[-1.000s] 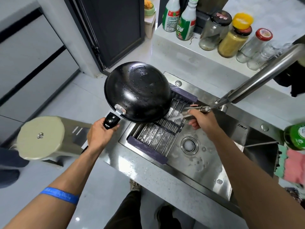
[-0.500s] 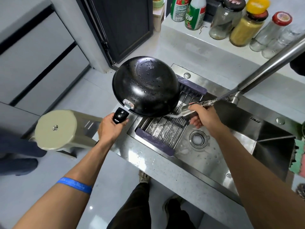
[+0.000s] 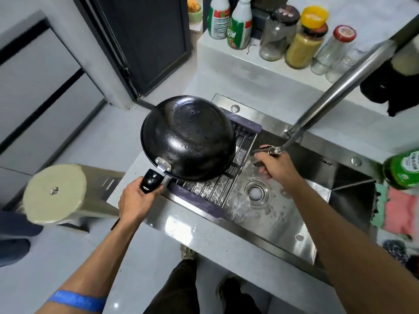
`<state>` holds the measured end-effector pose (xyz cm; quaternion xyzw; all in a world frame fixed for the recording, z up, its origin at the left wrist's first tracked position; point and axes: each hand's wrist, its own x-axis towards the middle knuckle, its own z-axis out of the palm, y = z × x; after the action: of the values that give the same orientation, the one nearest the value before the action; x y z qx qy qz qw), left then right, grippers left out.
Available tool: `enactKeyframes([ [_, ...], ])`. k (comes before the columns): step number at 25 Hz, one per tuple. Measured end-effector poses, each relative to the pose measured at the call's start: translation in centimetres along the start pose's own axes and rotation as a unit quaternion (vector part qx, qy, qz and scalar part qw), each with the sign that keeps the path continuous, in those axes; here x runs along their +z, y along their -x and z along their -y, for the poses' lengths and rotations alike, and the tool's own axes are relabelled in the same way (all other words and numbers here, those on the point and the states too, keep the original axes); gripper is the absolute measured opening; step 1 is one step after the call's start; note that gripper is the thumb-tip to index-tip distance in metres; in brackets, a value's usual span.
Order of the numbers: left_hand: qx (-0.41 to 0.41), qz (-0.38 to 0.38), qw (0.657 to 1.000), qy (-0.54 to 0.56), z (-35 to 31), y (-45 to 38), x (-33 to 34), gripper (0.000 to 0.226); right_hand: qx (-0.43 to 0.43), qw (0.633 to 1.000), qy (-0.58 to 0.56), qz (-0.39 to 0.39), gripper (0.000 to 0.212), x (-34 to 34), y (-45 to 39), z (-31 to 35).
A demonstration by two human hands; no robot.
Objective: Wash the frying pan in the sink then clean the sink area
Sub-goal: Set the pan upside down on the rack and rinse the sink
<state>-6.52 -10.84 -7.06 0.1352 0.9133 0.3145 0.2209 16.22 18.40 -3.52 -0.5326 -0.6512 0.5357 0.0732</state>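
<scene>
A black frying pan (image 3: 188, 141) hangs bottom-up and tilted over the left end of the steel sink (image 3: 283, 214), its wet underside facing me. My left hand (image 3: 133, 200) grips the pan's black handle (image 3: 150, 181) at the counter's left edge. My right hand (image 3: 275, 163) holds the pull-out spray head (image 3: 266, 151) of the faucet (image 3: 335, 96), beside the pan's right rim. Water wets the sink floor around the drain (image 3: 256, 191). The pan's inside is hidden.
A purple-framed drying rack (image 3: 204, 200) spans the sink's left part under the pan. Bottles and jars (image 3: 292, 35) line the back ledge. A green bottle (image 3: 402, 169) and pink and green cloths (image 3: 394, 209) lie at the right. A beige stool (image 3: 56, 193) stands left of the counter.
My right hand has drawn the spray head to the right, away from the pan's rim. The pan stays held bottom-up over the rack.
</scene>
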Motion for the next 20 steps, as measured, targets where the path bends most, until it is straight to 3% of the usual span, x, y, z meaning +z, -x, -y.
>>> enactKeyframes([
  [4, 0.017, 0.024, 1.000, 0.003, -0.9, 2.3, 2.0, 0.025, 0.011, 0.992, -0.038, -0.124, 0.007, -3.0, -0.2, -2.2],
  [7, 0.018, 0.036, 0.999, -0.012, -1.5, 4.0, 4.3, 0.026, 0.024, 0.985, -0.042, -0.165, 0.022, -6.5, 1.3, -4.9],
  [12, 0.001, 0.057, 0.998, 0.009, -2.3, 5.7, 8.6, 0.028, 0.024, 0.986, -0.080, -0.145, 0.011, -11.5, 2.1, -8.0],
  [17, -0.035, 0.033, 0.998, 0.030, -1.3, 6.1, 10.7, 0.026, -0.024, 0.987, -0.106, -0.115, 0.046, -10.4, 0.7, -6.3],
  [20, -0.022, 0.024, 0.999, 0.042, -0.5, 5.9, 12.0, 0.024, -0.036, 0.987, -0.078, -0.137, 0.039, -11.7, 0.4, -7.3],
])
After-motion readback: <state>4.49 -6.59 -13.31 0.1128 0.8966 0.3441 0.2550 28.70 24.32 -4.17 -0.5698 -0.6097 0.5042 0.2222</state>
